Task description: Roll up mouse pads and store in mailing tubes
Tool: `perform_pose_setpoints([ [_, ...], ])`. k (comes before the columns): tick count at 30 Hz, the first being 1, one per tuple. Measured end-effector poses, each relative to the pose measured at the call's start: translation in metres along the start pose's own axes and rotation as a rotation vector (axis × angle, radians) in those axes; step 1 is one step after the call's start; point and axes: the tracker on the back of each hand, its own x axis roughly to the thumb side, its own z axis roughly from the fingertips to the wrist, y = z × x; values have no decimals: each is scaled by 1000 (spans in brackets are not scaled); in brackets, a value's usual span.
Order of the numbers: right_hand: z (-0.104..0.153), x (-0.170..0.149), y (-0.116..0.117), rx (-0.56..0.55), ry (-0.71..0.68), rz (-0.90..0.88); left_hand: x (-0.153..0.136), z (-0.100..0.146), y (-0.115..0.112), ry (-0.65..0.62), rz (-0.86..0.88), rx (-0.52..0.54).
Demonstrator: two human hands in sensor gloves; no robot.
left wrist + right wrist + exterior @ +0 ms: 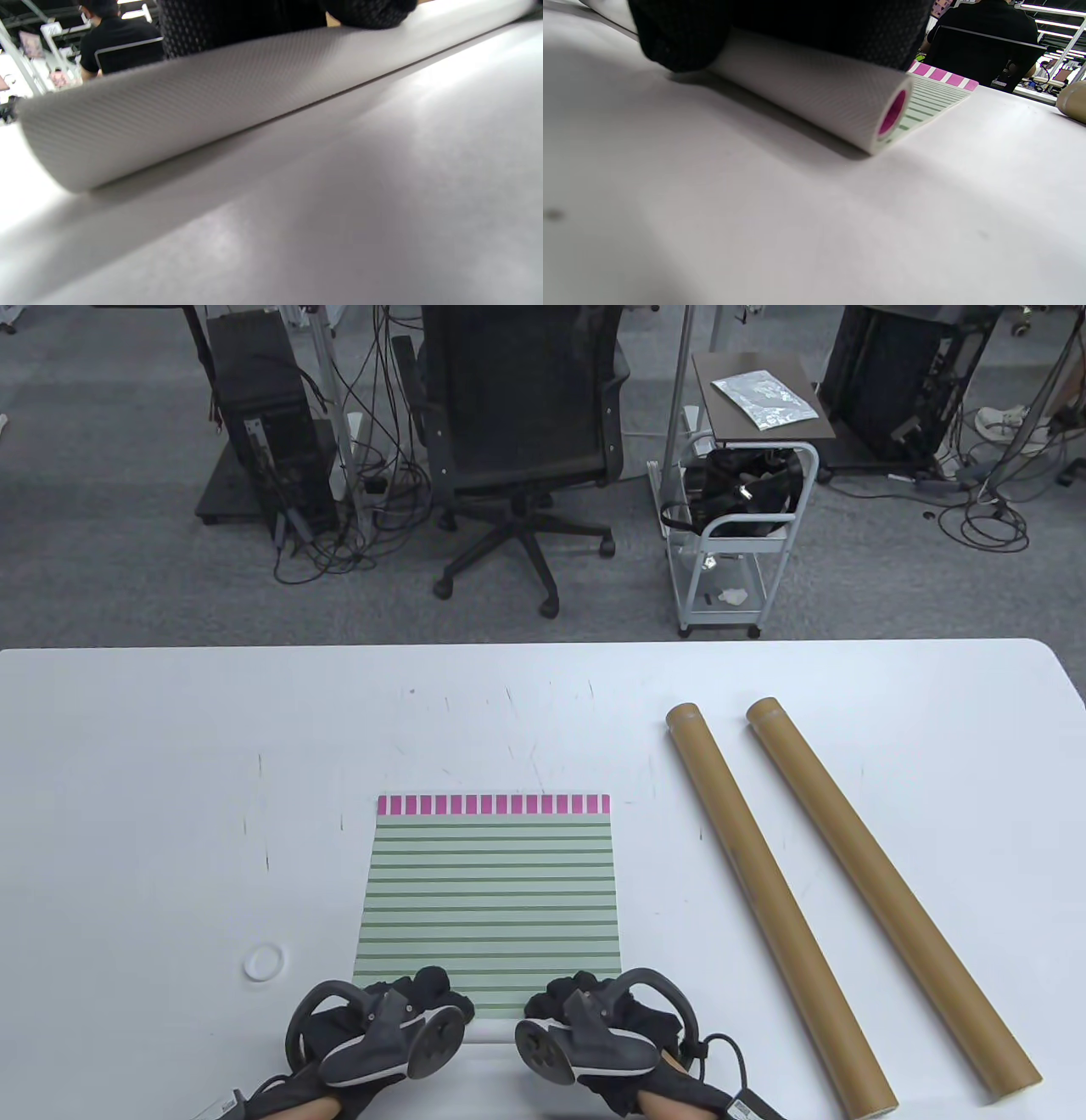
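A green-striped mouse pad [492,891] with a pink-and-white band at its far edge lies flat mid-table. Its near edge is wound into a white-backed roll [490,1032] [178,106] [818,89] with pink showing inside the open end. My left hand [424,991] [237,21] and right hand [570,994] [797,25] lie side by side on top of the roll, fingers curled over it. Two brown mailing tubes [776,899] [891,899] lie slanted on the table to the right, apart from both hands.
A small white ring [265,963] lies on the white table [170,814] left of the pad. Beyond the far edge stand an office chair [517,415] and a white cart [738,517]. One tube's end [1073,101] shows at the right.
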Motion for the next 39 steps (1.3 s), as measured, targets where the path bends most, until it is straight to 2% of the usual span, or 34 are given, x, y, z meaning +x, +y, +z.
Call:
perform_pose_setpoints([
  [4,-2,-4,1,-8,24,-33,4,6,6,-46,-81,29],
  [7,-2,-4,0,-21,28,-27,7,5,3,-15,-164,66],
  [12,-3,-6,-2,-26,32,-41,1,2,3,4,-40,31],
  [15,-2,-6,-4,20,13,-102,-1,3,4,-15,-6,22],
  [20,-2,-8,-1,64,14,-111,2,3,0,-20,-61,27],
  [24,2,-8,2,33,31,-68,-1,-1,-2,13,0,-9],
  [29,7,2,-7,-107,5,154,-7,-8,-5,56,47,-63],
  [35,5,1,-1,-49,0,74,-8,-7,-7,58,43,-47],
  [39,2,-3,-3,-41,19,4,0,1,-4,21,-73,36],
])
